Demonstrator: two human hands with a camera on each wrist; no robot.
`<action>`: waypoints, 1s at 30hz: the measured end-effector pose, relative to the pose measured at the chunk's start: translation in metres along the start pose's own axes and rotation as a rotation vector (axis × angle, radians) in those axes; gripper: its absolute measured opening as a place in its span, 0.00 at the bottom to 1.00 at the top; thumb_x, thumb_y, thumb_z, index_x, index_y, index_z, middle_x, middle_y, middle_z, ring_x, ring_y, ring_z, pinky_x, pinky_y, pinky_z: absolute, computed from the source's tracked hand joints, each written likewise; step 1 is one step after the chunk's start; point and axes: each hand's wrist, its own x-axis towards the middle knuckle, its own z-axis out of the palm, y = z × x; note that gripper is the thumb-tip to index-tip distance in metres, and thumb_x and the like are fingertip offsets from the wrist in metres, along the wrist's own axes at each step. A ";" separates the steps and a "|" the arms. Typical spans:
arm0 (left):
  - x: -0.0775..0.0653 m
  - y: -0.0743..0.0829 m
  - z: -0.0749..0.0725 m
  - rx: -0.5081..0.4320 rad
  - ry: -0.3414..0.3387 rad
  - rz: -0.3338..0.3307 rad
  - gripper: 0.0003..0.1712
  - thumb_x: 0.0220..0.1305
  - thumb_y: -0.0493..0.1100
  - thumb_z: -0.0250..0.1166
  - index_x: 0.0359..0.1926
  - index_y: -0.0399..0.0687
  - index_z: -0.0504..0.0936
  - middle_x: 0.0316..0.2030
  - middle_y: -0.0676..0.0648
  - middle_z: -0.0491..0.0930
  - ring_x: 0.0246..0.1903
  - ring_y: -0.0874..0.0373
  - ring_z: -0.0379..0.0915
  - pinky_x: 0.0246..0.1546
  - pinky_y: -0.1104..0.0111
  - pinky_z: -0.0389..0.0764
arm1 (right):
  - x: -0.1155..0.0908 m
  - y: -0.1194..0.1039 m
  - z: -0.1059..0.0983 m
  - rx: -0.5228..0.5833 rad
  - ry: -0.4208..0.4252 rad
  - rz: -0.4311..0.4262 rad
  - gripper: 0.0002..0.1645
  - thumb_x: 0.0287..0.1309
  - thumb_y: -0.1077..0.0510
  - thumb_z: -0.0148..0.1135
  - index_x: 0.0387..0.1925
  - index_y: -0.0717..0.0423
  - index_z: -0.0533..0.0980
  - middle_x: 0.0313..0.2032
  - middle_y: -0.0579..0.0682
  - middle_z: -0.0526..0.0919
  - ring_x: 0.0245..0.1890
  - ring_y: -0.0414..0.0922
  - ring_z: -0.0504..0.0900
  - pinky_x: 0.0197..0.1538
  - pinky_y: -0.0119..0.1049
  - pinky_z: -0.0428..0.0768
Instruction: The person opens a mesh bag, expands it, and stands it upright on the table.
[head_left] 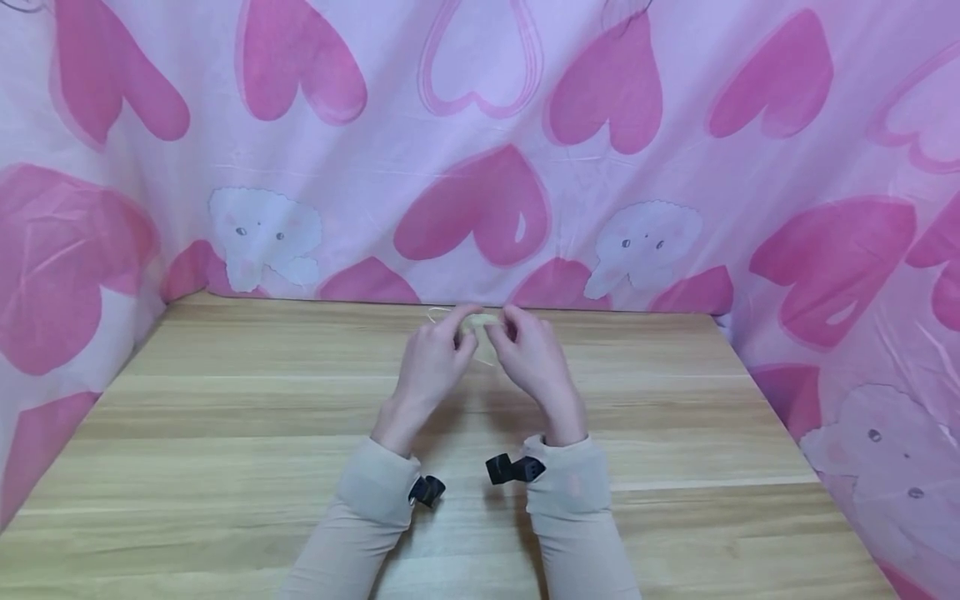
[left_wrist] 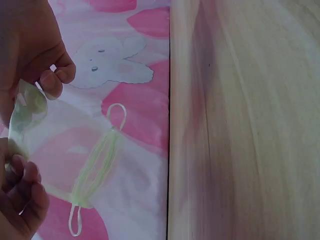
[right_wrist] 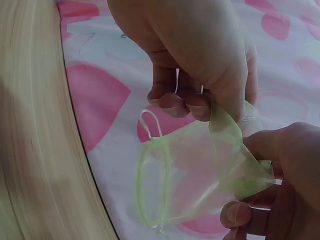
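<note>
A sheer pale-green drawstring pouch [right_wrist: 190, 170] is stretched between both hands over the far edge of the table. My left hand [head_left: 431, 354] pinches its upper part between thumb and fingers. Close by on the other side, my right hand [head_left: 534, 354] pinches the same bunched fabric [left_wrist: 30, 105]. Below the hands hangs the gathered drawstring end [left_wrist: 97, 165], with a pale cord loop sticking out at each side. The head view shows only a small strip of the pouch, as the fingers cover most of it.
A wood-grain table [head_left: 247, 467] stretches beneath the forearms. Behind it and along both sides hangs a pink curtain [head_left: 390, 142] printed with hearts and rabbits. A small black device [head_left: 427, 492] sits on the left sleeve cuff, another black device [head_left: 513, 469] on the right.
</note>
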 end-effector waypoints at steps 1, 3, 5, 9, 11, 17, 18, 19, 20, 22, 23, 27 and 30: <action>0.000 0.000 0.000 -0.023 -0.010 -0.026 0.19 0.58 0.31 0.59 0.51 0.44 0.83 0.13 0.54 0.65 0.12 0.62 0.57 0.15 0.66 0.62 | 0.000 0.001 0.000 -0.003 0.002 0.003 0.15 0.64 0.56 0.56 0.22 0.52 0.67 0.17 0.47 0.66 0.19 0.43 0.66 0.24 0.38 0.64; 0.001 0.001 0.000 -0.073 -0.023 -0.093 0.20 0.57 0.31 0.59 0.52 0.43 0.82 0.12 0.55 0.65 0.13 0.63 0.58 0.15 0.66 0.62 | 0.000 0.003 0.000 -0.010 0.002 0.011 0.14 0.63 0.57 0.56 0.21 0.52 0.67 0.17 0.47 0.66 0.19 0.43 0.66 0.24 0.37 0.64; 0.001 0.002 0.000 -0.118 -0.022 -0.172 0.22 0.55 0.31 0.58 0.52 0.43 0.81 0.12 0.55 0.66 0.12 0.63 0.58 0.16 0.66 0.62 | 0.001 0.004 -0.001 -0.010 -0.003 0.017 0.13 0.62 0.58 0.57 0.22 0.52 0.68 0.17 0.47 0.67 0.19 0.43 0.66 0.24 0.37 0.65; 0.002 0.001 -0.002 -0.122 0.014 -0.282 0.23 0.54 0.33 0.57 0.53 0.44 0.80 0.11 0.55 0.66 0.12 0.61 0.57 0.16 0.64 0.62 | 0.001 0.004 0.000 -0.016 -0.028 -0.006 0.11 0.59 0.60 0.58 0.22 0.52 0.69 0.17 0.47 0.68 0.19 0.43 0.67 0.25 0.37 0.66; 0.002 0.000 -0.002 -0.100 0.020 -0.298 0.22 0.54 0.34 0.56 0.52 0.45 0.81 0.12 0.54 0.66 0.13 0.61 0.58 0.16 0.64 0.62 | 0.002 0.003 0.000 -0.018 -0.040 -0.026 0.10 0.58 0.61 0.58 0.22 0.52 0.69 0.17 0.47 0.68 0.20 0.43 0.67 0.25 0.37 0.65; 0.001 -0.001 -0.006 0.051 -0.090 -0.192 0.17 0.62 0.44 0.61 0.52 0.50 0.83 0.14 0.55 0.66 0.15 0.59 0.61 0.17 0.63 0.65 | 0.001 0.004 0.000 0.005 -0.037 -0.049 0.09 0.54 0.64 0.59 0.23 0.52 0.69 0.18 0.46 0.68 0.21 0.43 0.67 0.26 0.36 0.65; 0.001 -0.001 -0.006 0.084 -0.102 -0.163 0.15 0.64 0.46 0.62 0.51 0.51 0.84 0.14 0.55 0.66 0.15 0.58 0.62 0.17 0.63 0.66 | 0.001 0.004 -0.001 0.005 -0.035 -0.048 0.09 0.54 0.64 0.59 0.23 0.52 0.69 0.18 0.46 0.68 0.21 0.43 0.67 0.26 0.36 0.65; 0.001 -0.002 -0.007 0.114 -0.109 -0.135 0.13 0.66 0.48 0.62 0.48 0.52 0.85 0.14 0.55 0.66 0.16 0.58 0.63 0.18 0.63 0.66 | 0.001 0.005 -0.001 0.003 -0.034 -0.047 0.09 0.53 0.64 0.59 0.23 0.52 0.69 0.18 0.46 0.68 0.21 0.43 0.67 0.26 0.36 0.65; 0.001 -0.002 -0.007 0.140 -0.113 -0.111 0.11 0.68 0.50 0.62 0.43 0.52 0.86 0.13 0.55 0.65 0.16 0.58 0.63 0.18 0.63 0.66 | 0.001 0.005 -0.001 -0.001 -0.035 -0.045 0.09 0.53 0.64 0.59 0.23 0.52 0.69 0.18 0.46 0.68 0.21 0.43 0.67 0.26 0.37 0.66; 0.000 -0.003 -0.008 0.170 -0.108 -0.081 0.13 0.70 0.51 0.60 0.32 0.52 0.84 0.12 0.55 0.64 0.15 0.58 0.63 0.16 0.63 0.65 | 0.001 0.004 -0.001 -0.011 -0.042 -0.032 0.09 0.53 0.63 0.59 0.23 0.52 0.69 0.18 0.46 0.68 0.21 0.43 0.67 0.26 0.37 0.66; 0.000 -0.003 -0.008 0.179 -0.101 -0.068 0.15 0.71 0.50 0.59 0.27 0.52 0.82 0.12 0.55 0.63 0.15 0.57 0.62 0.16 0.63 0.64 | 0.001 0.004 -0.001 -0.014 -0.047 -0.021 0.08 0.53 0.62 0.59 0.24 0.52 0.69 0.18 0.47 0.68 0.21 0.43 0.67 0.27 0.37 0.66; 0.000 -0.004 -0.007 0.182 -0.050 -0.041 0.21 0.72 0.48 0.57 0.19 0.52 0.74 0.11 0.55 0.60 0.14 0.57 0.59 0.14 0.64 0.61 | 0.000 0.002 0.000 0.017 -0.129 0.079 0.06 0.57 0.59 0.57 0.31 0.54 0.68 0.17 0.49 0.70 0.18 0.45 0.73 0.25 0.38 0.69; 0.000 -0.006 -0.005 0.160 0.008 -0.031 0.19 0.72 0.46 0.58 0.22 0.50 0.78 0.10 0.54 0.62 0.13 0.59 0.58 0.13 0.64 0.61 | -0.002 0.003 0.001 0.091 -0.241 0.199 0.12 0.64 0.51 0.56 0.36 0.55 0.68 0.17 0.52 0.73 0.16 0.50 0.80 0.24 0.40 0.75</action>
